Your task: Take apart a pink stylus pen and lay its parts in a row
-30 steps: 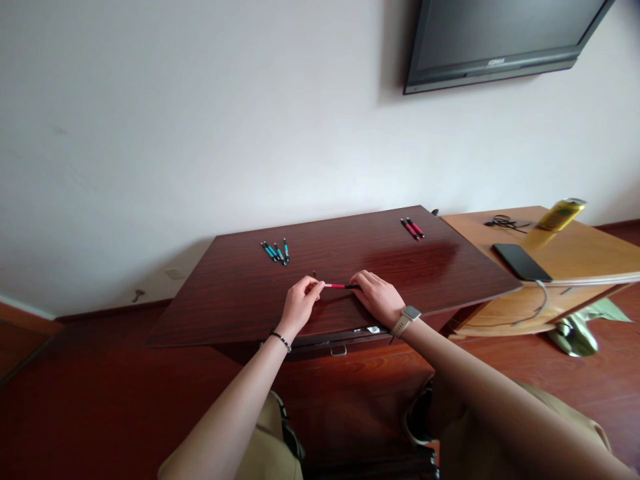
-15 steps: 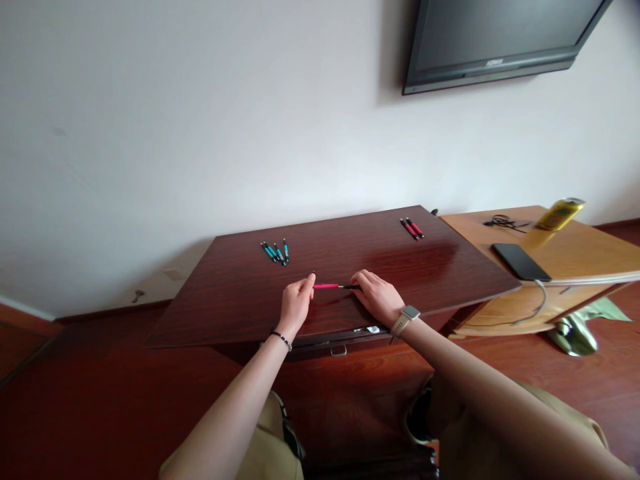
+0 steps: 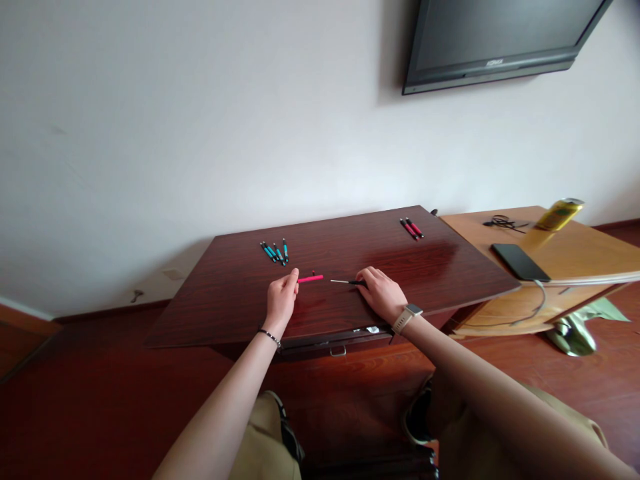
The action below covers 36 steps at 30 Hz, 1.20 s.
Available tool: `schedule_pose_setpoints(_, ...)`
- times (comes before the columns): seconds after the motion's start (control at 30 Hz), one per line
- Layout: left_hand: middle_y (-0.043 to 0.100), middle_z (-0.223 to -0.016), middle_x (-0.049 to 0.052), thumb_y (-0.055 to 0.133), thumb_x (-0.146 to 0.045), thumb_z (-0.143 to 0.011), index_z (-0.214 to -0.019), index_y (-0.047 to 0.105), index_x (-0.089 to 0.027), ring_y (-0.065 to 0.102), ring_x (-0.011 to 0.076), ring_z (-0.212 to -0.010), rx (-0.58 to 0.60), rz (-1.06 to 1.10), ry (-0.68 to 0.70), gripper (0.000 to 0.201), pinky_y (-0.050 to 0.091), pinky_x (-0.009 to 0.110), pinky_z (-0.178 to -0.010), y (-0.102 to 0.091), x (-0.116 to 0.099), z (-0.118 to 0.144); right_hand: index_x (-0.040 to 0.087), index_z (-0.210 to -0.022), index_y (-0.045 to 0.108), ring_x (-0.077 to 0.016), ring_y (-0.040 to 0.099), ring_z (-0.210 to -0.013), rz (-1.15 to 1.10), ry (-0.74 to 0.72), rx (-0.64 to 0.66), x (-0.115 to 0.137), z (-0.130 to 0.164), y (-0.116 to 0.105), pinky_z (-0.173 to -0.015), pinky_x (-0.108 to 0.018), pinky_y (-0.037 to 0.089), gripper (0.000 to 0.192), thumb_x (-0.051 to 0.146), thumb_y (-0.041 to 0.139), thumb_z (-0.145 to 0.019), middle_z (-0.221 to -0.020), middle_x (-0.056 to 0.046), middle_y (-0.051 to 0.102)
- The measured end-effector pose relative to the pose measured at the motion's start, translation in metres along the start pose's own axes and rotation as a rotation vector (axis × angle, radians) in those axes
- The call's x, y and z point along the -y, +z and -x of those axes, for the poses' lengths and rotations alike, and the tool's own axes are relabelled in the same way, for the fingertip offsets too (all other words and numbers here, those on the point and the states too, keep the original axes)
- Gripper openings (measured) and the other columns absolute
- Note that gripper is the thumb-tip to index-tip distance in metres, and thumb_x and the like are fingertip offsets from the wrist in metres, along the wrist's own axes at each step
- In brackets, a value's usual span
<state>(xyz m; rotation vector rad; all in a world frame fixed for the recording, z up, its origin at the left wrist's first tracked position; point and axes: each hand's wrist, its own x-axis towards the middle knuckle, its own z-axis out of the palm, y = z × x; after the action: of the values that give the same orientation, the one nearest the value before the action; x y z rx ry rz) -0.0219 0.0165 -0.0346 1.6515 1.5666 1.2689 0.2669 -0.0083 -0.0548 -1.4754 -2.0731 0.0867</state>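
Our left hand (image 3: pixel 281 298) pinches one end of a pink pen barrel (image 3: pixel 310 279), fingers closed around it just above the dark wooden table (image 3: pixel 225 300), the barrel pointing right toward the other hand. Our right hand (image 3: pixel 383 294) grips the black end of the thin pen refill (image 3: pixel 345 282), whose pale shaft points left toward the barrel; a small gap separates the two parts at the table's middle. A tiny red piece (image 3: pixel 313 273) sits just behind the barrel. Teal pens (image 3: pixel 275 252) lie at the back left, red pens (image 3: pixel 412 228) at the back right. A phone (image 3: pixel 520 261) rests on the lighter side table (image 3: pixel 590 257).
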Motion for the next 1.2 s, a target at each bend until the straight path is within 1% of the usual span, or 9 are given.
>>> schedule_pose_setpoints(0.17, 0.045, -0.050, -0.002, 0.055, -0.063, -0.100, -0.055, 0.047, -0.021, 0.041, 0.0126, -0.049, -0.053, 0.088, -0.039, 0.062, 0.030, 0.029, -0.054, -0.012, 0.004, -0.005, 0.021, -0.108, 0.066, -0.0280, 0.062, -0.104, 0.091, 0.028, -0.005, -0.017, -0.004, -0.003, -0.092, -0.038, 0.047, 0.008, 0.024, 0.060, -0.103, -0.111, -0.010, 0.071)
schedule_pose_setpoints(0.43, 0.047, -0.052, -0.001, 0.054, -0.063, -0.100, -0.057, 0.051, -0.021, 0.042, 0.0122, -0.049, -0.084, 0.104, -0.049, 0.061, 0.032, 0.027, -0.052, -0.025, 0.014, -0.006, 0.022, -0.108, 0.075, -0.0294, 0.063, -0.106, 0.143, 0.156, -0.019, -0.050, -0.011, -0.011, -0.092, -0.039, 0.049, 0.018, 0.029, 0.059, -0.103, -0.115, -0.010, 0.073)
schedule_pose_setpoints(0.63, 0.047, -0.052, 0.000, 0.055, -0.062, -0.100, -0.057, 0.049, -0.022, 0.042, 0.0125, -0.049, -0.098, 0.155, -0.051, 0.059, 0.033, 0.027, -0.050, -0.026, 0.013, -0.006, 0.022, -0.108, 0.078, -0.0309, 0.065, -0.106, 0.135, 0.197, -0.007, -0.055, -0.013, -0.011, -0.095, -0.042, 0.051, 0.019, 0.029, 0.062, -0.100, -0.115, -0.012, 0.074)
schedule_pose_setpoints(0.77, 0.046, -0.051, -0.001, 0.054, -0.062, -0.101, -0.056, 0.048, -0.022, 0.042, 0.0124, -0.048, -0.082, 0.150, -0.039, 0.061, 0.032, 0.027, -0.051, -0.019, 0.008, -0.005, 0.020, -0.115, 0.075, -0.0315, 0.066, -0.108, 0.056, 0.158, -0.065, -0.046, -0.016, -0.011, -0.101, -0.046, 0.051, 0.022, 0.025, 0.063, -0.097, -0.116, -0.014, 0.073)
schedule_pose_setpoints(0.87, 0.047, -0.051, -0.001, 0.051, -0.064, -0.101, -0.056, 0.048, -0.021, 0.043, 0.0127, -0.048, -0.038, 0.094, -0.016, 0.062, 0.033, 0.028, -0.053, -0.011, 0.003, -0.003, 0.021, -0.118, 0.073, -0.0296, 0.067, -0.111, -0.181, 0.145, -0.110, -0.025, -0.018, -0.006, -0.105, -0.045, 0.051, 0.025, 0.027, 0.065, -0.096, -0.118, -0.013, 0.073)
schedule_pose_setpoints(0.93, 0.048, -0.051, -0.001, 0.049, -0.064, -0.102, -0.055, 0.048, -0.021, 0.044, 0.0132, -0.050, 0.002, 0.033, 0.009, 0.063, 0.033, 0.028, -0.054, -0.006, -0.002, -0.002, 0.022, -0.120, 0.072, -0.0275, 0.069, -0.111, -0.465, 0.207, -0.098, -0.006, -0.019, -0.001, -0.106, -0.045, 0.052, 0.028, 0.034, 0.069, -0.095, -0.120, -0.011, 0.074)
schedule_pose_setpoints(1.0, 0.048, -0.052, -0.001, 0.048, -0.065, -0.102, -0.056, 0.047, -0.021, 0.045, 0.0138, -0.052, 0.045, -0.026, 0.039, 0.064, 0.033, 0.028, -0.056, 0.000, -0.009, -0.001, 0.024, -0.120, 0.071, -0.0248, 0.070, -0.112, -0.858, 0.340, -0.040, 0.015, -0.019, 0.005, -0.105, -0.042, 0.055, 0.031, 0.040, 0.071, -0.094, -0.121, -0.008, 0.075)
schedule_pose_setpoints(1.1, 0.048, -0.053, -0.001, 0.047, -0.065, -0.102, -0.058, 0.047, -0.021, 0.046, 0.0144, -0.055, 0.086, -0.108, 0.096, 0.062, 0.032, 0.029, -0.059, 0.009, -0.020, 0.001, 0.021, -0.113, 0.072, -0.0215, 0.072, -0.115, -1.456, 0.611, 0.083, 0.038, -0.020, 0.010, -0.104, -0.036, 0.057, 0.023, 0.039, 0.065, -0.100, -0.118, -0.009, 0.077)
schedule_pose_setpoints(1.2, 0.047, -0.053, -0.002, 0.048, -0.063, -0.102, -0.059, 0.047, -0.021, 0.045, 0.0142, -0.056, 0.102, -0.183, 0.153, 0.061, 0.030, 0.029, -0.060, 0.016, -0.028, 0.001, 0.017, -0.107, 0.070, -0.0208, 0.076, -0.107, -1.795, 0.816, 0.209, 0.047, -0.023, 0.007, -0.095, -0.032, 0.062, 0.019, 0.034, 0.061, -0.104, -0.112, -0.013, 0.077)
